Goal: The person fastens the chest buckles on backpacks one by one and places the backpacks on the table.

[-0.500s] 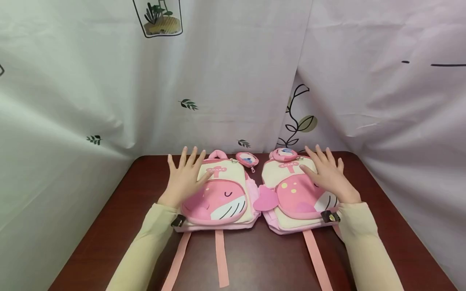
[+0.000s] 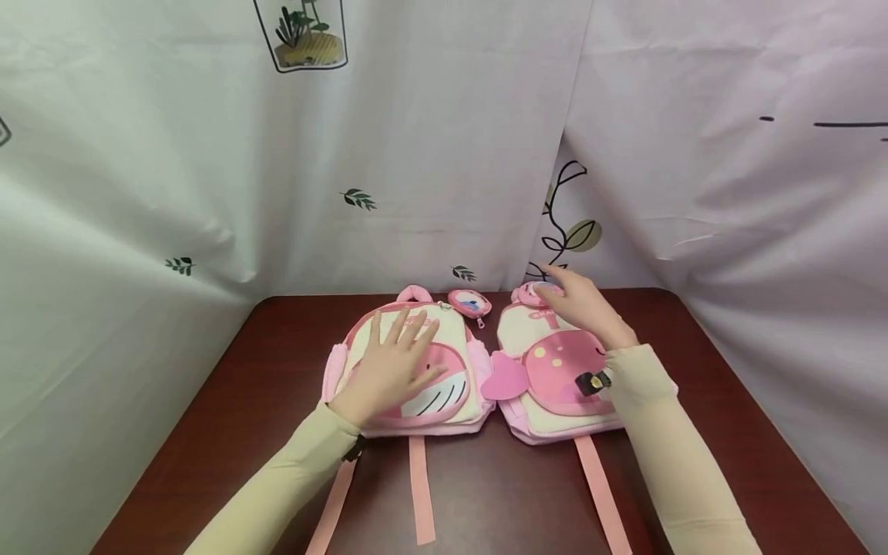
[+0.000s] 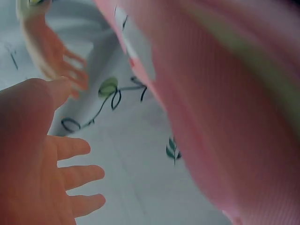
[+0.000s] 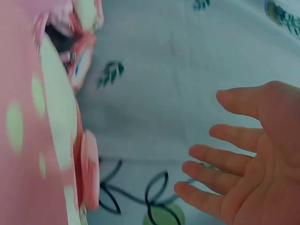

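L hand (image 2: 388, 374) & R hand (image 2: 586, 304) are apart, fingers (image 4: 220, 160) loose, over L bag (image 2: 454, 347) & R bag (image 2: 555, 378) on a dark red table (image 2: 222, 432), w/ white leafy cloth (image 2: 444, 139) far, L & R.

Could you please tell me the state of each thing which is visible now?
Left backpack, lying front up; closure unclear.
Right backpack, lying front up; closure unclear.
Left pouch, beside the left backpack's top.
Right pouch, at the right backpack's top.
Straps, stretched toward the viewer.
Left hand, fingers spread, holding nothing.
Right hand, fingers extended, holding nothing.
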A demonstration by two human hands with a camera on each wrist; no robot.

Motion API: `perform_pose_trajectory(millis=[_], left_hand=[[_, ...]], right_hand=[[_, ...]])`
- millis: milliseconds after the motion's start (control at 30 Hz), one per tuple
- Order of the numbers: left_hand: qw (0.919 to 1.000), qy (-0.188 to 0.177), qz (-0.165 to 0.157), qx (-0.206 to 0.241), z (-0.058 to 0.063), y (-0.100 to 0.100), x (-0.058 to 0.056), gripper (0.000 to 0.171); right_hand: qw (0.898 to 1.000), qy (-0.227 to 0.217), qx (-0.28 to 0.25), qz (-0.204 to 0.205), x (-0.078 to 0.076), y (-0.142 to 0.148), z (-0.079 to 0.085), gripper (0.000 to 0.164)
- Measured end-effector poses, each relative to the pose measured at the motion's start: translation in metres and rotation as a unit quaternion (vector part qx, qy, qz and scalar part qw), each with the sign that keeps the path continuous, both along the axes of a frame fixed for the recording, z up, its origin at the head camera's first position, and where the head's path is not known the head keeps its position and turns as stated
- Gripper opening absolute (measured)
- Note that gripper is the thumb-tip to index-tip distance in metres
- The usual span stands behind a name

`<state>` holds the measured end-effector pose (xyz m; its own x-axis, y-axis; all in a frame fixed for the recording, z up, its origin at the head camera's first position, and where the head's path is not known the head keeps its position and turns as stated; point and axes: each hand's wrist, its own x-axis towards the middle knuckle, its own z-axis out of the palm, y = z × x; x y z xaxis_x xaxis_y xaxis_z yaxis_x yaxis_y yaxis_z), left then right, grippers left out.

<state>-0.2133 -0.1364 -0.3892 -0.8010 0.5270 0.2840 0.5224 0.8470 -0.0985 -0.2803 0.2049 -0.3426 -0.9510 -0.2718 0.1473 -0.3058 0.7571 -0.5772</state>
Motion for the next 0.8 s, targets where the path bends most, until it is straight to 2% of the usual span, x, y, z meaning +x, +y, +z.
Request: perform_pose_trajectory(millis=[133, 233, 367, 533, 667, 800], left_hand=[[0.9996, -0.009, -0.027, 0.0, -0.006, 0.007, 0.007, 0.073], [0.9989, -0.002, -0.047, -0.007, -0.012, 0.011, 0.011, 0.073], [0.9977, 0.002, -0.067, -0.007, -0.023, 0.015, 0.017, 0.073], [0.9961, -0.017, -0.086, -0.012, -0.032, 0.018, 0.024, 0.071], [0.9943, -0.037, -0.097, -0.021, -0.039, 0.022, 0.027, 0.073], [0.9929, -0.032, -0.111, -0.03, -0.046, 0.024, 0.029, 0.076]], right_hand=[[1.0, -0.008, -0.013, 0.006, -0.013, -0.021, -0.001, 0.058], [0.999, -0.024, -0.033, 0.008, -0.022, -0.035, -0.006, 0.058], [0.996, -0.054, -0.065, 0.011, -0.032, -0.049, -0.018, 0.058], [0.991, -0.088, -0.101, 0.014, -0.041, -0.063, -0.035, 0.057], [0.987, -0.112, -0.115, 0.009, -0.047, -0.074, -0.05, 0.055], [0.983, -0.139, -0.115, 0.01, -0.049, -0.081, -0.067, 0.056]])
